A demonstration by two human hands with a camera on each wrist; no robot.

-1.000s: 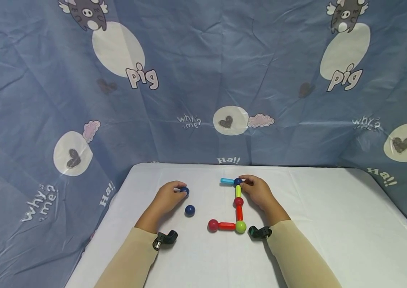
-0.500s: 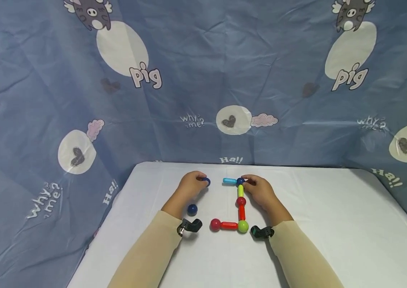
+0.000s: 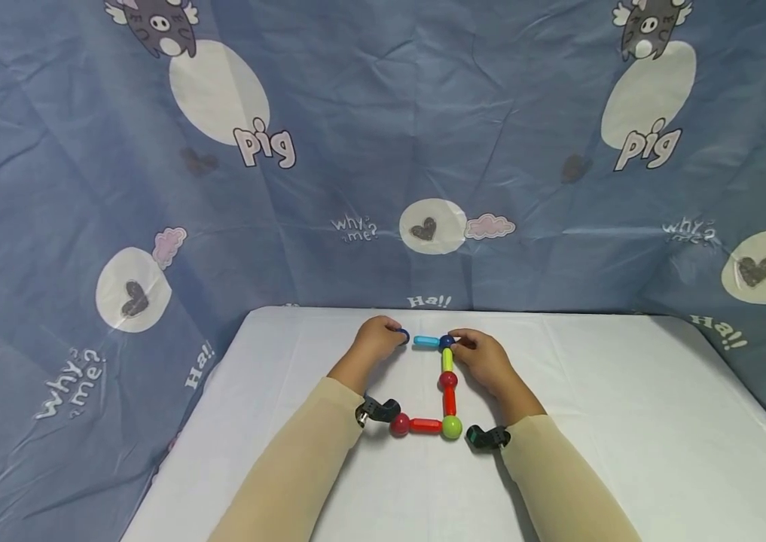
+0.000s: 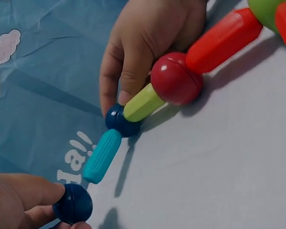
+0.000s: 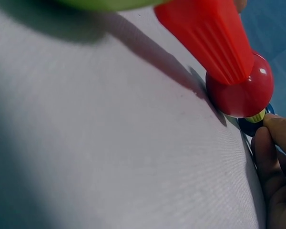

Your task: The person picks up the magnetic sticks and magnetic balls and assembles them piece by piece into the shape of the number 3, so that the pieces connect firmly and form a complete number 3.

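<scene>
My left hand pinches a dark blue ball between thumb and fingers. In the left wrist view that ball sits just off the free end of a light blue rod. The rod's other end joins a second blue ball, which the fingertips of my right hand grip. From there the chain runs through a yellow-green rod, a red ball, a red rod and a green ball. Another red rod leads left to a crimson ball.
A white-covered table lies under the chain. Behind it hangs a blue cloth printed with pigs and words. Each wrist carries a small black camera. The left forearm and its camera hide most of a loose blue ball.
My left hand has carried its blue ball right and away from me, up near the light blue rod. The right hand keeps its grip, and the chain stays in place.
</scene>
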